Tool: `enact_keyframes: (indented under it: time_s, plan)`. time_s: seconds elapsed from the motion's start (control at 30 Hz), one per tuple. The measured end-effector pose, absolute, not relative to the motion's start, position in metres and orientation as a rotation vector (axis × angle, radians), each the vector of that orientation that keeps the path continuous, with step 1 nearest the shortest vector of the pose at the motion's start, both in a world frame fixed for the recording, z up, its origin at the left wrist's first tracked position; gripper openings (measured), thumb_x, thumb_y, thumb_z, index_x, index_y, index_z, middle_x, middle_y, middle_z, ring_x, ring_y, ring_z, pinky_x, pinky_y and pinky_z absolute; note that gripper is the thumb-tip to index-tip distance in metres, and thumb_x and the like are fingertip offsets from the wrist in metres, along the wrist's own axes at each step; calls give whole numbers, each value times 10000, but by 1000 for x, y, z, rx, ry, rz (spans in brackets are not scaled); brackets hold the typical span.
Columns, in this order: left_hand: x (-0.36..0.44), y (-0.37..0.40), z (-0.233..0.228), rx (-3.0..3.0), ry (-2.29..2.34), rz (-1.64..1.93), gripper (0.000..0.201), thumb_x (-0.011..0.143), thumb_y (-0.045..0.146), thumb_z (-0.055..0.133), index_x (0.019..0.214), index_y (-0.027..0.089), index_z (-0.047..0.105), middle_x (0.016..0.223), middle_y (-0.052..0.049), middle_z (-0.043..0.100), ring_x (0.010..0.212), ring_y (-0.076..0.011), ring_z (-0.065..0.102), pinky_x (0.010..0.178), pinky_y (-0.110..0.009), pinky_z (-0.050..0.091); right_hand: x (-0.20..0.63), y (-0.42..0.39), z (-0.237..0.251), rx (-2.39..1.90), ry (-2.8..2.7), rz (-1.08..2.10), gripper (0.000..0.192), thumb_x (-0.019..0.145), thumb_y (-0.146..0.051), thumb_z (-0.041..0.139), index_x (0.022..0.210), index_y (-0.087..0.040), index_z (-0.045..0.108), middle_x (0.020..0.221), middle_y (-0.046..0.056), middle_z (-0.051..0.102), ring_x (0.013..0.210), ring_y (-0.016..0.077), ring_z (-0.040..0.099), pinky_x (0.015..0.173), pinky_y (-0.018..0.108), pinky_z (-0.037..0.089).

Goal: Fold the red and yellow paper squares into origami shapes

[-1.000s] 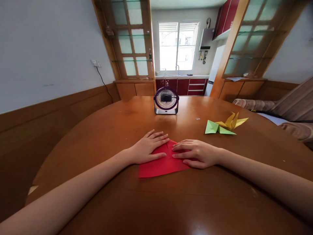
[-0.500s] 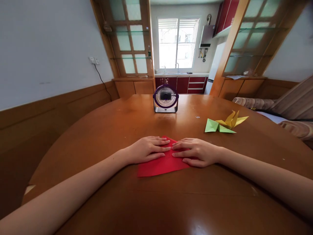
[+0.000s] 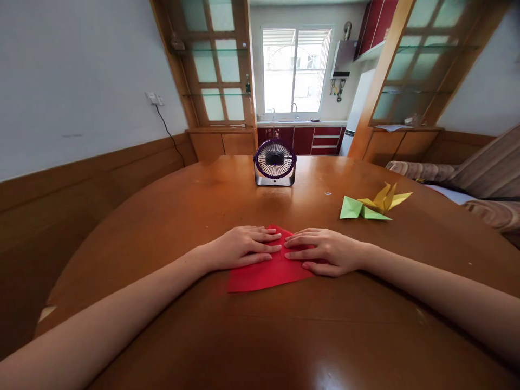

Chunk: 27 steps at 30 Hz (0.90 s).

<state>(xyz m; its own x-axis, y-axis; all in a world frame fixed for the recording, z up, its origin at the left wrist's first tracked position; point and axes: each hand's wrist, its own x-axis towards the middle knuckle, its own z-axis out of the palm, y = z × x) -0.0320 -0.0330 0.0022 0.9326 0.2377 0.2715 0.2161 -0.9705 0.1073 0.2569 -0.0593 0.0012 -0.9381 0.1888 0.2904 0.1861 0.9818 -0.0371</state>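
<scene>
Left hand [image 3: 241, 248] and right hand [image 3: 325, 250] flat, fingers extended, pressing folded red paper sheet [image 3: 268, 271] on brown wooden table [image 3: 170, 216]; small purple desk fan [image 3: 275, 162] at 12 o'clock, green and yellow folded paper figures [image 3: 371, 206] at 2 o'clock

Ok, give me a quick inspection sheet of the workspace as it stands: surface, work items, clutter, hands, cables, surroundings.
Surface: round wooden table, glossy, a few small specks.
Job's things: red paper, partly folded, flat on the table near the front edge.
Clutter: green folded paper and yellow folded paper touching each other at the right; small purple desk fan upright at the far side.
Hands: left hand and right hand both lie flat, palms down on the red paper, fingers nearly meeting at its middle.
Cables: black cord down the left wall from a socket; off the table.
Surroundings: kitchen window beyond, wooden shelf dividers, striped sofa at right.
</scene>
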Motion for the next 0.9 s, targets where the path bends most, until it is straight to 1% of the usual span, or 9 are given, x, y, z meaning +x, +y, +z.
enact_keyframes:
  time_s: [0.23, 0.57, 0.67, 0.77, 0.83, 0.9]
  plan:
    - [-32, -33, 3, 3029, 357, 417, 357, 982, 314, 463, 1327, 293, 553, 1413, -43, 504, 1317, -215, 473, 1115, -420, 378, 257, -59, 1, -283, -2852, -10, 423, 957, -281, 462, 1363, -179, 519, 1330, 145, 555, 1263, 250, 489, 1040, 443, 430]
    - [-30, -31, 2, 2999, 339, 500, 332, 957, 297, 506, 1272, 268, 609, 1342, -72, 581, 1241, -230, 547, 1063, -414, 422, 258, -58, 0, -304, -2828, 53, 418, 956, -291, 483, 1361, -193, 520, 1332, 136, 556, 1241, 242, 513, 1039, 433, 432]
    - [-29, -29, 1, 2987, 318, 534, 329, 949, 292, 518, 1260, 267, 621, 1321, -75, 599, 1215, -235, 565, 1044, -411, 435, 259, -58, 0, -375, -2786, 91, 430, 961, -308, 491, 1374, -188, 502, 1355, 141, 540, 1240, 240, 519, 1030, 424, 444]
    - [-29, -29, 0, 2972, 312, 547, 323, 946, 286, 519, 1249, 266, 631, 1313, -76, 606, 1200, -232, 574, 1041, -405, 433, 259, -57, -1, -477, -2740, 86, 441, 979, -304, 462, 1405, -190, 461, 1392, 151, 507, 1273, 249, 495, 1043, 454, 434]
    - [-28, -29, -1, 2952, 321, 555, 315, 944, 286, 520, 1235, 266, 642, 1307, -76, 611, 1199, -228, 572, 1038, -401, 433, 258, -57, -2, -520, -2736, 88, 433, 986, -295, 448, 1404, -184, 462, 1398, 152, 503, 1288, 250, 483, 1056, 465, 425]
    - [-28, -28, -1, 2926, 347, 544, 307, 944, 289, 520, 1224, 277, 647, 1308, -68, 610, 1233, -227, 545, 1065, -418, 403, 258, -56, -3, -547, -2747, 100, 421, 985, -292, 450, 1386, -169, 484, 1385, 154, 517, 1285, 246, 488, 1059, 455, 430]
